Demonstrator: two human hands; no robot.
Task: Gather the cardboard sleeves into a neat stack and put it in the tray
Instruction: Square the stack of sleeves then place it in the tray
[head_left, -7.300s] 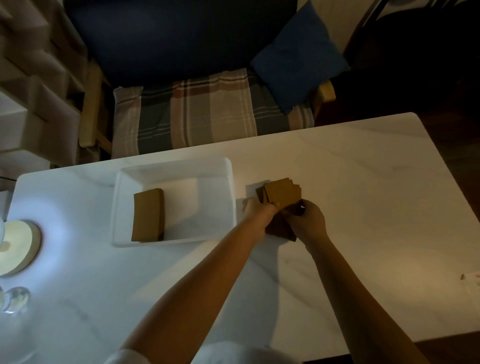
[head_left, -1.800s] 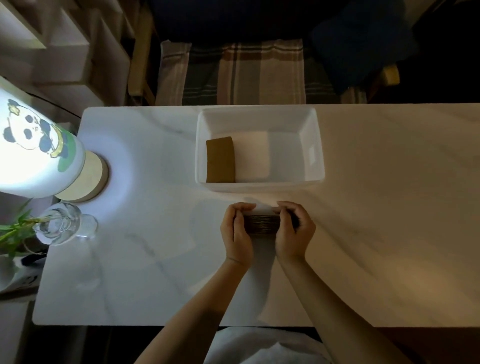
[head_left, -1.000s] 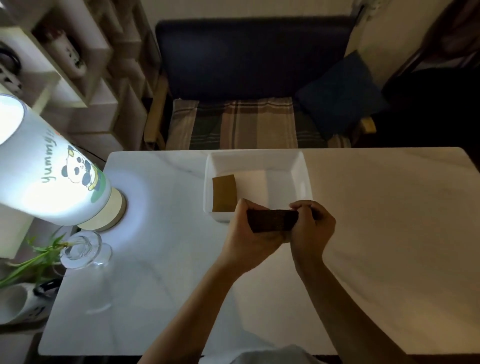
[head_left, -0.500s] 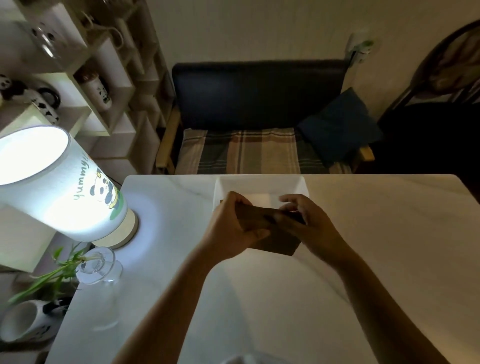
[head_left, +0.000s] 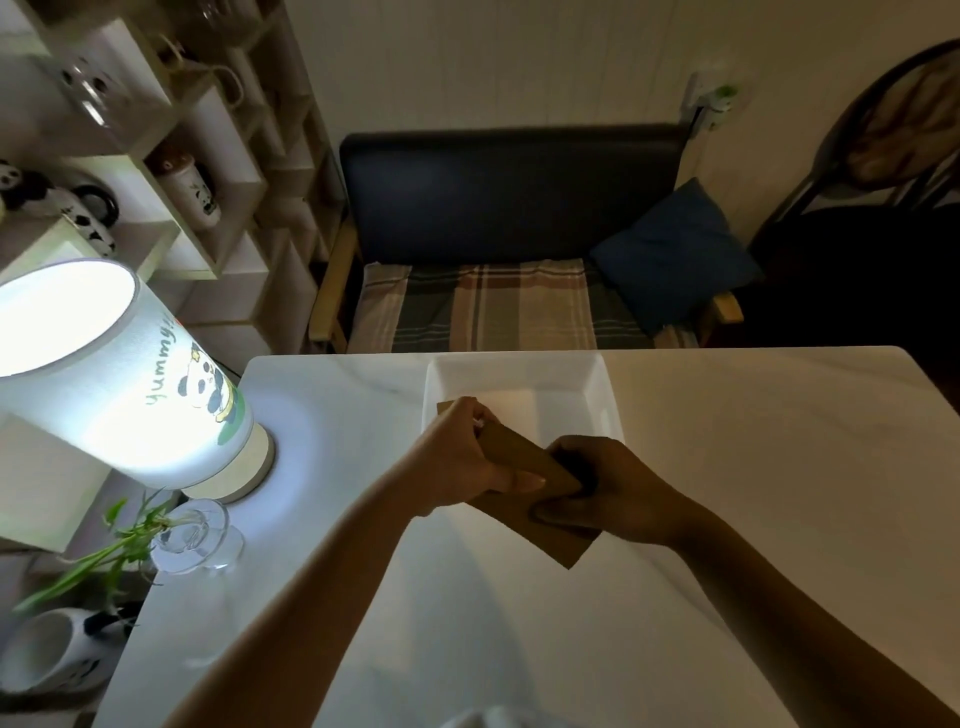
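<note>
A stack of brown cardboard sleeves (head_left: 524, 467) is held tilted in the air just in front of the white tray (head_left: 597, 384). My left hand (head_left: 462, 457) grips the stack's left end, thumb on top. My right hand (head_left: 597, 483) grips its right end and lower side. The tray stands on the white marble table (head_left: 753, 467) near its far edge. A corner of another brown sleeve (head_left: 442, 407) in the tray peeks out behind my left hand; the rest of it is hidden.
A lit lamp with a panda print (head_left: 114, 374) stands at the table's left end. A glass vase with green stems (head_left: 192, 535) sits beside it. Behind the table is a bench with a plaid cushion (head_left: 493, 306); shelves (head_left: 156, 156) rise at the left.
Both hands lifted the stack off the table and carried it toward the tray's near edge. It now sits tilted with its lower right corner pointing down. The camera has tipped upward.
</note>
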